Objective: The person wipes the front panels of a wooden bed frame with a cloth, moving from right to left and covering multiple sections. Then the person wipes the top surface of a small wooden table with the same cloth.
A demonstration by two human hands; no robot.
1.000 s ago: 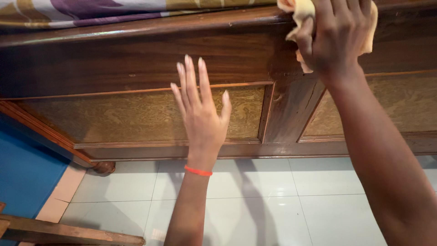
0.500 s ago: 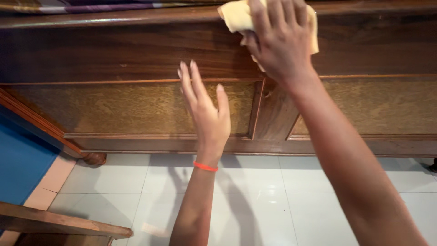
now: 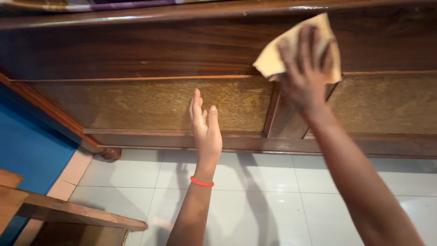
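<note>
**Yellow cloth drops from the top rail onto the face of the wooden frame**

Yellow cloth (image 3: 298, 52) now lies spread flat against the dark wooden frame (image 3: 136, 50), pressed there by the right hand (image 3: 306, 75) with its fingers fanned wide over it. Half a second ago the same cloth was bunched up on the glossy top rail; it has since come down and to the right, so that it covers the lower edge of the dark upper board, just above the upright post between the two lighter inset panels (image 3: 150, 102). The wiping appears to have passed from the rail to the front face, and the cloth is opened out rather than wadded.

The left hand (image 3: 205, 125) holds nothing. It has sunk lower and turned edge-on, fingers straight and close together, near the left inset panel; whether it touches the wood I cannot tell. A red band (image 3: 201, 182) circles that wrist. Below lie white floor tiles (image 3: 282, 196), with a blue wall (image 3: 32, 146) at left.
</note>
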